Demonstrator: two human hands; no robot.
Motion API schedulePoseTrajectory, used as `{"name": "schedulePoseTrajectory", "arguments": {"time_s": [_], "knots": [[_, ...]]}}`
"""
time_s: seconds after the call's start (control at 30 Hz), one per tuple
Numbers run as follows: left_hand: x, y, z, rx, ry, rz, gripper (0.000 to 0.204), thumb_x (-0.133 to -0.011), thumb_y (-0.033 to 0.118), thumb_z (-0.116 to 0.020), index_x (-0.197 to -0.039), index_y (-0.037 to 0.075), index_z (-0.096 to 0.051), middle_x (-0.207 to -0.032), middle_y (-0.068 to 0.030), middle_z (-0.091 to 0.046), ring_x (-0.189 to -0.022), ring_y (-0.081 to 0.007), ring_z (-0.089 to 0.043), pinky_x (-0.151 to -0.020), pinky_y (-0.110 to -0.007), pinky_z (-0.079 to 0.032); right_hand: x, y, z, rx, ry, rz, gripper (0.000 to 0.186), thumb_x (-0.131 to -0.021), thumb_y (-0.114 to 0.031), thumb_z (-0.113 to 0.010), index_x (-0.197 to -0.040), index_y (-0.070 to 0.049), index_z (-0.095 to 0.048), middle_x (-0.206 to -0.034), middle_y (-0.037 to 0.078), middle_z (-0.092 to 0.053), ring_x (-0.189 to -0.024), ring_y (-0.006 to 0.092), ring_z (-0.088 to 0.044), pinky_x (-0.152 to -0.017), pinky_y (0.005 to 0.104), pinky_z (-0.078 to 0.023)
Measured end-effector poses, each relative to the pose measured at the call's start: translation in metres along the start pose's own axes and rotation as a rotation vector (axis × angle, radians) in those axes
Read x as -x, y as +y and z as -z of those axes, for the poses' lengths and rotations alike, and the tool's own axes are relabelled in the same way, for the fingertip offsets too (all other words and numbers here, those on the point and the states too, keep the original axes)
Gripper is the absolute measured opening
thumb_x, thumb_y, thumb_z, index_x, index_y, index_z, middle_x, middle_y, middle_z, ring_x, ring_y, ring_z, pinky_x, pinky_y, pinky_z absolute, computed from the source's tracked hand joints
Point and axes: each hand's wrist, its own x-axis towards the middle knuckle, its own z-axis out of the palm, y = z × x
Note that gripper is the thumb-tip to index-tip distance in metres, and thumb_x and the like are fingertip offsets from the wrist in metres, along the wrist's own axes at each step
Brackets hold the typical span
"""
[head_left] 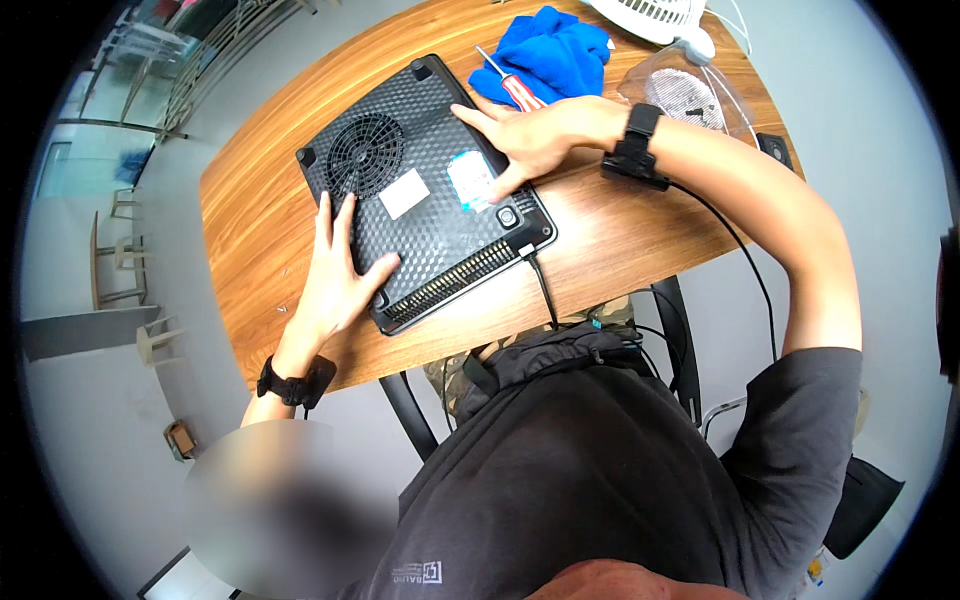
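Observation:
A flat black appliance, which looks like an induction cooker, lies underside up on the table, with a round fan grille, stickers and vent slots. On its left edge rests my left hand, fingers spread and thumb over the underside. At its far right edge, my right hand spreads thumb and index finger over the underside; its other fingers are partly hidden. Just beyond that hand is a screwdriver with a red and white handle against a blue cloth. The handle's end is hidden behind my right hand.
A wooden table carries everything. At its far right are a white slotted basket-like piece and a clear plastic bag. A black cable hangs at the appliance's near right corner. Small screw-like bits lie at left.

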Motion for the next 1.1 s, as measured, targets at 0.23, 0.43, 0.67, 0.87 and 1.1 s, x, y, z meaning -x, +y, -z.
{"name": "schedulePoseTrajectory", "arguments": {"time_s": [0.23,0.43,0.67,0.87,1.1], "knots": [[0.020,-0.007,-0.008,-0.059,-0.120,-0.080,0.134,-0.064,0.046,-0.092,-0.162,0.012,-0.008,-0.165,-0.0266,0.011,-0.150,-0.0501,-0.015,-0.121,-0.055,-0.029,-0.005,0.004,-0.016,-0.094,-0.012,0.059,0.139,-0.079,-0.062,-0.077,-0.153,0.009,0.017,-0.158,0.043,0.003,-0.151,0.0481,-0.013,-0.123,0.0455,-0.023],[0.020,-0.015,-0.023,-0.091,-0.124,-0.070,0.141,-0.061,0.049,-0.093,-0.162,0.013,-0.002,-0.160,-0.0344,0.017,-0.149,-0.0552,-0.007,-0.121,-0.057,-0.025,-0.006,-0.023,-0.017,0.132,-0.159,-0.009,0.145,-0.080,-0.072,-0.069,-0.144,0.019,0.026,-0.148,0.056,0.009,-0.144,0.0648,-0.003,-0.120,0.0545,-0.022],[0.015,-0.019,-0.028,-0.066,-0.139,-0.080,0.143,-0.059,0.048,-0.094,-0.162,0.013,-0.001,-0.159,-0.0346,0.021,-0.147,-0.0597,-0.006,-0.120,-0.060,-0.025,-0.004,-0.015,-0.047,0.203,0.139,0.009,0.139,-0.081,-0.080,-0.059,-0.151,0.012,0.018,-0.146,0.057,-0.012,-0.133,0.0684,-0.032,-0.115,0.0553,-0.032],[0.017,-0.014,-0.025,-0.053,-0.155,-0.059,0.139,-0.061,0.046,-0.093,-0.162,0.013,-0.003,-0.159,-0.0341,0.019,-0.148,-0.0592,-0.004,-0.121,-0.061,-0.023,-0.009,-0.008,-0.054,0.224,0.217,0.042,0.137,-0.082,-0.080,-0.059,-0.153,0.010,0.017,-0.148,0.054,-0.012,-0.133,0.0668,-0.034,-0.115,0.0550,-0.032],[0.014,-0.019,-0.017,-0.046,-0.201,-0.093,0.131,-0.070,0.052,-0.088,-0.162,0.013,-0.004,-0.158,-0.0353,0.022,-0.149,-0.0566,0.004,-0.121,-0.060,-0.019,-0.001,-0.032,-0.023,0.187,-0.043,-0.089,0.132,-0.085,-0.078,-0.055,-0.153,0.006,0.019,-0.151,0.052,-0.003,-0.145,0.0612,-0.015,-0.120,0.0539,-0.024]]}}
